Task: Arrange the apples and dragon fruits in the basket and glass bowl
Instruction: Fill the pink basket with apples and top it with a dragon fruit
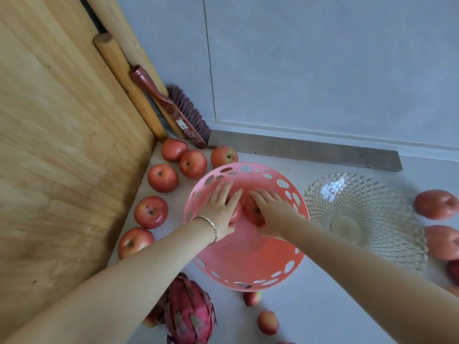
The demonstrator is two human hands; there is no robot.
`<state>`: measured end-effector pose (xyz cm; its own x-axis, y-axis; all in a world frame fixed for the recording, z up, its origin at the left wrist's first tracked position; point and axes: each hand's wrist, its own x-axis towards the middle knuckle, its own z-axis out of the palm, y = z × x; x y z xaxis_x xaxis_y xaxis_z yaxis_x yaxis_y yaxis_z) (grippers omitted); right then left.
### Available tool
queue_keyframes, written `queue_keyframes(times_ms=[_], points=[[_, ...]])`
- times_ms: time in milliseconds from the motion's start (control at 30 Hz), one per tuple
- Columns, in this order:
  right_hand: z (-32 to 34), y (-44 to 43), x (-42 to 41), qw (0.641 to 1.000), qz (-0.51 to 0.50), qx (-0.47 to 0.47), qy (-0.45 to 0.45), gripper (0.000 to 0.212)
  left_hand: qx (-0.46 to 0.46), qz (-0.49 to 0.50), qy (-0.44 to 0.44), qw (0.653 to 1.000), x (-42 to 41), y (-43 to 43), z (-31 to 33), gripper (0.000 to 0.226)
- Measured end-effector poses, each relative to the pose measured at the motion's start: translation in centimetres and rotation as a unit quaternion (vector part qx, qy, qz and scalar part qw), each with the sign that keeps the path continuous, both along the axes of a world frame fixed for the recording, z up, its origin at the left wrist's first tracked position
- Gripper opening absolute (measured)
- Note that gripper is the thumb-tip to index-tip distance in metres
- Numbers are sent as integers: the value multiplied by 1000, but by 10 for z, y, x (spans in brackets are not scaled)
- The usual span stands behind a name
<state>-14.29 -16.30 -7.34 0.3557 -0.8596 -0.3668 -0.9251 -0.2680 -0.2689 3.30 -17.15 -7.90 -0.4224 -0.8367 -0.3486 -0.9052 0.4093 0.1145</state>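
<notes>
A pink perforated basket [248, 264] sits on the floor in the middle. Both hands reach inside it. My left hand [221, 207] lies over a red apple [236, 214], fingers spread on top of it. My right hand [272, 209] rests on a second apple [253, 211] beside the first. An empty glass bowl [367, 207] stands to the basket's right. Several loose apples [162, 178] lie in an arc to the left. A dragon fruit [190, 311] lies near my left forearm.
A wooden panel [62, 145] rises on the left, with a dark red brush [173, 108] leaning in the corner. More apples [437, 204] lie at the right edge, and two small ones [267, 322] in front of the basket. The grey wall stands behind.
</notes>
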Motion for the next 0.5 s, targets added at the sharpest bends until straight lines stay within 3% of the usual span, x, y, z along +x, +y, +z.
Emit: queue_keyframes(times_ms=[100, 200, 267, 367, 433, 500], points=[[2, 6, 5, 999, -29, 2, 44, 101, -33, -1, -60, 998, -2, 6, 1, 92], [19, 16, 11, 996, -92, 18, -8, 104, -36, 8, -87, 996, -11, 10, 13, 92], [36, 31, 11, 985, -149, 10, -82, 94, -31, 25, -53, 998, -16, 18, 23, 88], [59, 68, -6, 969, -200, -27, -141, 56, -54, 41, 50, 996, -15, 41, 40, 78], [67, 102, -23, 968, -222, 10, -116, 37, -85, 60, 113, 988, -8, 61, 49, 73], [67, 136, -34, 964, -236, 106, -68, 45, -115, 95, 144, 978, 1, 82, 53, 74]])
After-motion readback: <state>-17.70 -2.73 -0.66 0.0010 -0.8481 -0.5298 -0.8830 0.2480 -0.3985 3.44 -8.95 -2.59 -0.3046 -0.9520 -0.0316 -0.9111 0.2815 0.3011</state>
